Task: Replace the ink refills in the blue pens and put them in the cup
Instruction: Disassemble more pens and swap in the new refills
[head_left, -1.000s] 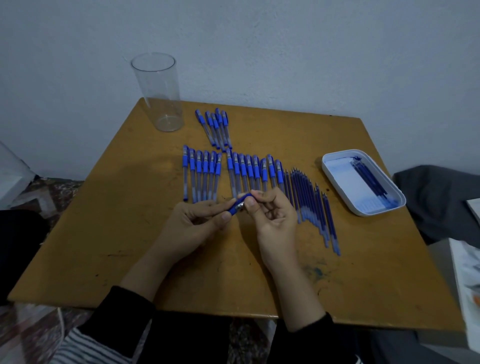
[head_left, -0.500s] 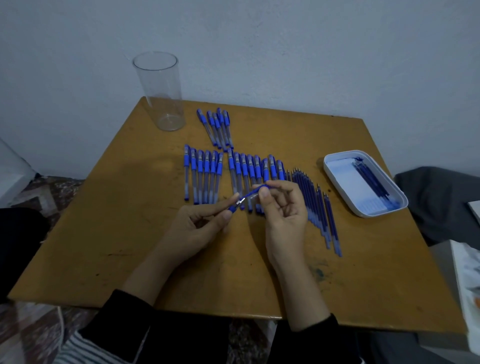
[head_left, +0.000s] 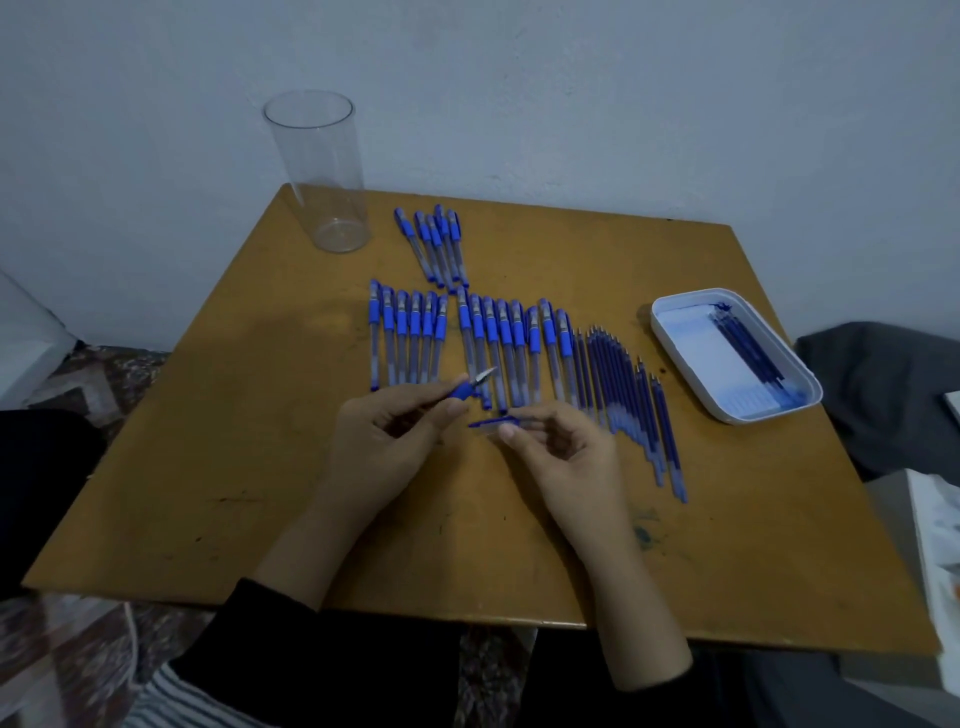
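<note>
The left hand (head_left: 384, 441) pinches the pen tip (head_left: 470, 387) — the right hand (head_left: 561, 457) (fingers curled) pinches the barrel (head_left: 493, 422).

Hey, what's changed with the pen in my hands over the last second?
The left hand now pinches only the blue grip piece with the silver tip; the right hand has pulled the pen's thin barrel free of it. The clear plastic cup, the laid-out blue pens and the white tray stayed put.

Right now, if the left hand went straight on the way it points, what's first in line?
Likely the middle row of pens, just beyond the tip piece the left hand pinches; its height above them is unclear.
</note>
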